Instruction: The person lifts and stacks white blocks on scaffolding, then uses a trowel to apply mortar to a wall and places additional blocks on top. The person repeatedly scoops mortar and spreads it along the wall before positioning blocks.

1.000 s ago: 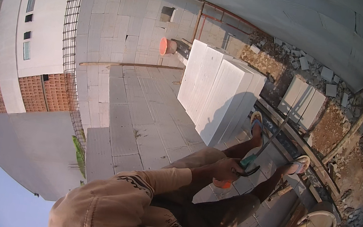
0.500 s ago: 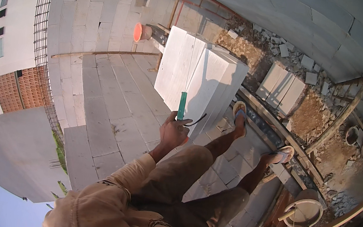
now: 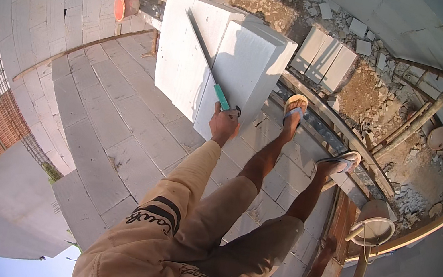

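My left hand (image 3: 224, 123) is closed round the grip of a hand saw with a green handle part (image 3: 221, 97). Its long thin blade points away from me, slanting to the left over the upper face of large white blocks (image 3: 187, 63). Whether the blade touches them I cannot tell. These blocks stand side by side in front of my feet. At the lower right, my right hand (image 3: 328, 246) is beside a brown wooden board (image 3: 344, 219), near a bucket (image 3: 375, 229); its fingers are too dark and blurred to make out.
My sandalled feet stand by a dark beam (image 3: 313, 141) and timber rails. Beyond lie rubble (image 3: 361, 27) and three more blocks (image 3: 324, 59). An orange-mouthed bucket (image 3: 120, 7) sits at the far left. A block wall (image 3: 115, 116) runs along my left; wooden poles (image 3: 418, 120) lean at right.
The view has swung, shifting the scene left. My left hand has reached forward, and the saw has turned from pointing straight ahead to slanting left over the blocks.
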Tool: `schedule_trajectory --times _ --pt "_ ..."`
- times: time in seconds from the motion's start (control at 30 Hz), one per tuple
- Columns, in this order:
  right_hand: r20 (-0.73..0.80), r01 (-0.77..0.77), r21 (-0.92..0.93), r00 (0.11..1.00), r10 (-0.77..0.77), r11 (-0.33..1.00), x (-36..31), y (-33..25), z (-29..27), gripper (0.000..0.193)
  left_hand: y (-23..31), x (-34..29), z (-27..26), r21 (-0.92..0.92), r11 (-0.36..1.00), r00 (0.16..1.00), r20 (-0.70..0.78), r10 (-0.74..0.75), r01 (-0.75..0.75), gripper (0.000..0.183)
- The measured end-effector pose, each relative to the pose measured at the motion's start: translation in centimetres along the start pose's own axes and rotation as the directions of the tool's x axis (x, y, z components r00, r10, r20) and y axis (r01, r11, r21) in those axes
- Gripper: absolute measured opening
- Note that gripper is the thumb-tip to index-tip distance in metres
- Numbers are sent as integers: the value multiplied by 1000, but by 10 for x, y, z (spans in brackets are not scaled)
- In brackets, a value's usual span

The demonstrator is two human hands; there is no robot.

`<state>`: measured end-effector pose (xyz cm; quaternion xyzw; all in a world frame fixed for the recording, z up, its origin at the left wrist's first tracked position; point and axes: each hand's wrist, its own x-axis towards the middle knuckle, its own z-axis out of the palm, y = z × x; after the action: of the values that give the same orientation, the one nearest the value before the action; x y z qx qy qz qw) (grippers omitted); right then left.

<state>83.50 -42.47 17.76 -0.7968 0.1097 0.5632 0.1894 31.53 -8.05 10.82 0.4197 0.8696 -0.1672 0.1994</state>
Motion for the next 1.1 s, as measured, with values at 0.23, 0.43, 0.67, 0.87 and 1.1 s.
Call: schedule_trajectory --times 0.23,0.43,0.67,0.87,1.1 --pt "19 127 -227 992 -126 966 -27 -44 70 37 -8 41 29 -104 944 948 27 316 -312 22" --pt "162 222 -162 967 -196 962 -68 -79 125 38 -40 81 -15 -319 878 932 -189 310 -357 18" --pt "259 243 110 929 -264 964 -92 -74 160 39 -107 173 -13 -533 828 978 -8 -210 174 37" --pt "143 93 -10 985 -91 996 -90 -60 165 41 -175 213 35 -570 748 940 172 -295 339 53" --pt "29 129 26 991 -130 991 -116 -49 158 49 -146 200 22 -573 697 902 266 -340 431 80"
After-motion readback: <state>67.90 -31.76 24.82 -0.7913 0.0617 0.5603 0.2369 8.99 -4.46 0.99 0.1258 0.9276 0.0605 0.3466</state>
